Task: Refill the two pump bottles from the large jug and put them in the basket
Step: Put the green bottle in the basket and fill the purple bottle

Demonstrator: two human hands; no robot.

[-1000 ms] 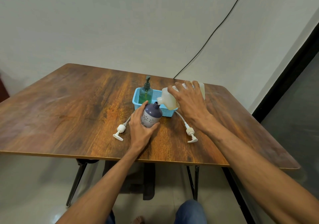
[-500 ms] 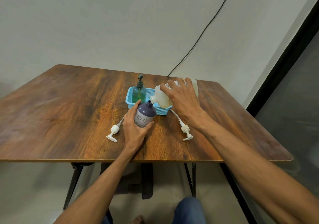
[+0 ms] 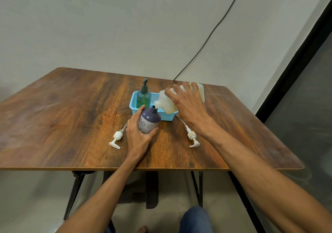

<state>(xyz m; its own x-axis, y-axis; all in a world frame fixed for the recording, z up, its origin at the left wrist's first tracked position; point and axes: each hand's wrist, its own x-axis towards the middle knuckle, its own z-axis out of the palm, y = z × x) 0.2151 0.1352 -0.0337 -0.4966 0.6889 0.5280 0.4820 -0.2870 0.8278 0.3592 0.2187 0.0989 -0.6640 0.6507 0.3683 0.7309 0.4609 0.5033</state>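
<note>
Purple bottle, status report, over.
Left grip holds purple bottle, uncapped, tilted. Right grip tips jug, spout at bottle mouth. Left pump, right pump lie loose, clear of pour.

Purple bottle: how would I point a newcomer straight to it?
On the wooden table, just in front of the blue basket, the left hand holds the purple bottle. Unlike the green bottle in the basket, it has a flowered band and no pump on its open neck.

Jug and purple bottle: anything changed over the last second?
Nothing clear; only the view drifted. The right hand keeps its grip on the tilted jug, spout at the open purple bottle, which the left hand still holds. The green bottle stays in the basket.
</note>
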